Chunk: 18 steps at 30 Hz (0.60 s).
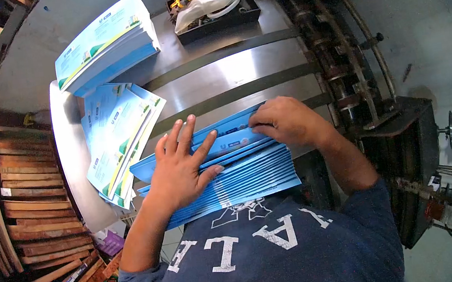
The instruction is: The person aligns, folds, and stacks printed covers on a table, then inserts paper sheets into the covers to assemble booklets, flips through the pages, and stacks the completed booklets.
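A fanned stack of blue printed sheets (236, 176) rests against my body at the table's front edge, its edges overlapping in rows. My left hand (180, 161) lies over the left part of the stack, fingers spread and pressing on the top sheets. At the upper right corner, my right hand (286, 121) has its thumb and fingers pinched on the edge of a blue printed sheet (229, 144). Its fingertips are partly hidden. Left of my left hand, a loose pile of blue, white and yellow printed sheets (121, 126) lies spread out.
A tall stack of the same printed sheets (104, 43) stands at the table's far left. A black tray (219, 25) holds tools and a plastic bag. Dark belts (231, 93) cross the metal table (233, 66) towards machine rollers (335, 58). Wooden slats (36, 191) stand at left.
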Available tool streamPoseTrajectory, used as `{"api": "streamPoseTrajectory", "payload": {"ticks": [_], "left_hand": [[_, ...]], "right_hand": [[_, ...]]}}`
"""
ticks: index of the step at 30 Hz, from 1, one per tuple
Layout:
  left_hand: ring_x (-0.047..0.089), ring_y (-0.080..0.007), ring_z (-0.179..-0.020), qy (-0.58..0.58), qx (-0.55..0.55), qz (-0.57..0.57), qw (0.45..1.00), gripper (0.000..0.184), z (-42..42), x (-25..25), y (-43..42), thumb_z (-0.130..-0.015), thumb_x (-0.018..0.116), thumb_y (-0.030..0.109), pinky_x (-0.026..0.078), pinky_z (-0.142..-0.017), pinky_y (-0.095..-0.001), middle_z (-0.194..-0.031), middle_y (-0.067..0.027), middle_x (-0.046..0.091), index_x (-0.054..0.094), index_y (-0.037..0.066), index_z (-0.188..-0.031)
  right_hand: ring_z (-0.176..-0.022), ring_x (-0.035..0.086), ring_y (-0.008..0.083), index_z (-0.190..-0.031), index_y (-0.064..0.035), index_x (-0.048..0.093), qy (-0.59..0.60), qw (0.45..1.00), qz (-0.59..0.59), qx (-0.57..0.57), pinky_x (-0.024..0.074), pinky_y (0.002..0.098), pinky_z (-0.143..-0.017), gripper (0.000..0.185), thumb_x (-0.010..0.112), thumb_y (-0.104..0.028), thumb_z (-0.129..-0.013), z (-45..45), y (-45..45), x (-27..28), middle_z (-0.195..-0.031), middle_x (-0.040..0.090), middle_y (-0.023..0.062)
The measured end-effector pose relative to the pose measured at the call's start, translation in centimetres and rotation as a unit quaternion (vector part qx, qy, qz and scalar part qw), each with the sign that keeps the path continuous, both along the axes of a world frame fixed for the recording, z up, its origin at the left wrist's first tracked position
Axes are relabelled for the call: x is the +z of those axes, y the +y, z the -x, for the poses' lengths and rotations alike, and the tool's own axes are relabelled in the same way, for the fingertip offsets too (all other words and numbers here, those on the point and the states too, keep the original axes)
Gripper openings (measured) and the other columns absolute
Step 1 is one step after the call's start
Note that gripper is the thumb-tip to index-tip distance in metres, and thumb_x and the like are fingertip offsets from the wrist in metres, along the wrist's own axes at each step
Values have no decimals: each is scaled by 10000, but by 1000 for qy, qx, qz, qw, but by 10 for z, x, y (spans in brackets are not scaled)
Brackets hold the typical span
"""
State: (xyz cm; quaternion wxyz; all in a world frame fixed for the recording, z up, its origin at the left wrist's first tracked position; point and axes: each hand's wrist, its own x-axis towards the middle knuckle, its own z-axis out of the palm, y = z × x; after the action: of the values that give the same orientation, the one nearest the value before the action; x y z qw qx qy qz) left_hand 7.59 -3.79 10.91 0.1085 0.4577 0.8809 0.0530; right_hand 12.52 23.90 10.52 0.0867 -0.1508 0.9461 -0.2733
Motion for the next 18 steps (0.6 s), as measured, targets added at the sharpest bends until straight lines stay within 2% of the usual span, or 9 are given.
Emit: {"api": "streamPoseTrajectory", "payload": {"ticks": [2, 6, 8, 12, 18], "left_hand": [[206, -387, -1418, -6, -4, -6, 1000, 585, 0, 1, 0, -924, 479, 539, 182, -1115, -522, -1556, -211, 184, 448, 237, -1424], [200, -385, -1420, -12, -7, -13, 1000, 580, 1, 0, -1, -919, 489, 533, 177, -1118, -516, -1556, -213, 185, 455, 242, -1420], [202, -386, -1419, -14, -6, -15, 1000, 579, 0, 2, 0, -912, 500, 530, 177, -1119, -514, -1555, -215, 186, 462, 245, -1415], [206, -386, -1417, -16, -7, -16, 1000, 578, 0, 2, 0, -908, 509, 525, 179, -1119, -512, -1555, -215, 188, 467, 245, -1412], [207, -388, -1416, -19, -2, -20, 1000, 583, 0, 3, 0, -907, 518, 517, 177, -1119, -511, -1554, -216, 191, 467, 231, -1412]], "right_hand": [[-909, 634, 334, -992, -73, 687, -23, 999, 24, -5, 498, 447, -823, 197, 622, -192, -849, -2, 0, 2, -929, 666, 150], [-904, 630, 337, -1024, -74, 692, -37, 999, 28, 3, 499, 442, -822, 209, 624, -159, -845, -3, 0, 0, -933, 656, 145], [-903, 627, 337, -1043, -74, 694, -2, 998, 58, 13, 498, 442, -816, 228, 633, -147, -836, -5, 0, -8, -938, 645, 138], [-907, 624, 337, -1057, -68, 690, -38, 998, 38, 19, 499, 441, -817, 240, 628, -137, -836, -3, -2, 5, -942, 637, 132], [-914, 642, 343, -1059, -86, 684, -65, 998, 14, -8, 502, 445, -826, 255, 637, -185, -828, 1, -12, 17, -976, 669, 169]]}}
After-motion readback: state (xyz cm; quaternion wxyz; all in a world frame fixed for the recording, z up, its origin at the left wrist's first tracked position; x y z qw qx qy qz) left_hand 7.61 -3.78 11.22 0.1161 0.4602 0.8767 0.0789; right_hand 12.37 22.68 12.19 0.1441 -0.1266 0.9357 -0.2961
